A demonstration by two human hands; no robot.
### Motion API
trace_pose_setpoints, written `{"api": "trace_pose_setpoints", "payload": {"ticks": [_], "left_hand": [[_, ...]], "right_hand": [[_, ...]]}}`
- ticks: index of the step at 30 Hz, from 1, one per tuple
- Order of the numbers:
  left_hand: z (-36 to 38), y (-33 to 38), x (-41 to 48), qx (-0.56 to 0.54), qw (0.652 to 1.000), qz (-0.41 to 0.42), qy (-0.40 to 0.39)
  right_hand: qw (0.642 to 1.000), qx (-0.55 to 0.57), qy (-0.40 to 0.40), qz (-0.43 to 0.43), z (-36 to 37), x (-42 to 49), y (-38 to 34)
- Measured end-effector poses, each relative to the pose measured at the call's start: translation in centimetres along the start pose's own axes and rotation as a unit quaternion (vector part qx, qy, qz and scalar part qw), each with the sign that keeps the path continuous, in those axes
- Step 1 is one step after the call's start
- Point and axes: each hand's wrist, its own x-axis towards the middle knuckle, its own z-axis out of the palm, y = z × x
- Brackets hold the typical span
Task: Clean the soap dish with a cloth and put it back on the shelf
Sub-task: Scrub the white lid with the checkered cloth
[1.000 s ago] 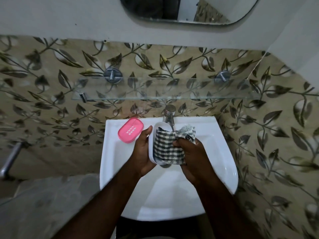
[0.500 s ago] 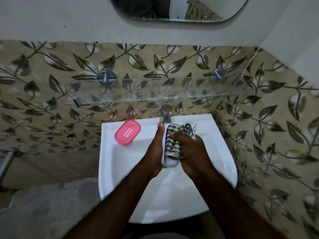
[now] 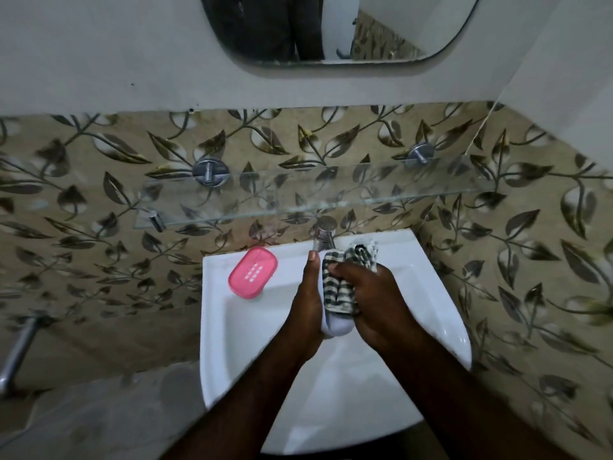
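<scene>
Now, mid-frame, the left hand holds the smooth white plastic soap dish on its edge over the shiny white sink. The right hand grips a soft checked cloth pushed inside it. A pink oval tray lies left of them.

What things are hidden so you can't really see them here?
Head view:
- inside of white soap dish: covered by checked cloth and right hand.
- fingers of left hand: behind the dish.
- sink drain: under the hands.
- metal bar, far left: cut off by the edge.
</scene>
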Motion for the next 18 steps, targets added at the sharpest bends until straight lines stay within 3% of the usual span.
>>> {"api": "trace_pose_setpoints", "payload": {"ticks": [5, 8, 10, 13, 16, 18], "left_hand": [[-1.8, 0.9, 0.6, 0.090, 0.996, 0.003, 0.013], [-0.5, 0.5, 0.7, 0.067, 0.998, 0.009, 0.000], [-0.3, 0.2, 1.0, 0.019, 1.000, 0.018, 0.000], [-1.3, 0.5, 0.9, 0.022, 1.000, 0.014, 0.016], [-2.1, 0.8, 0.5, 0.049, 0.998, 0.010, 0.029], [-1.7, 0.3, 0.7, 0.068, 0.997, -0.006, 0.034]], "right_hand": [[0.987, -0.131, -0.090, 0.021, -1.3, -1.4, 0.9], [0.996, -0.049, -0.054, 0.049, -1.0, 0.5, -0.2], [0.999, -0.027, -0.036, 0.023, -0.6, 0.9, -0.5], [0.989, -0.122, -0.070, -0.040, -0.8, -0.8, 0.6], [0.971, -0.202, -0.126, -0.005, -1.4, -1.6, 1.2], [0.979, -0.182, -0.095, -0.009, -1.4, -0.5, 0.6]]}}
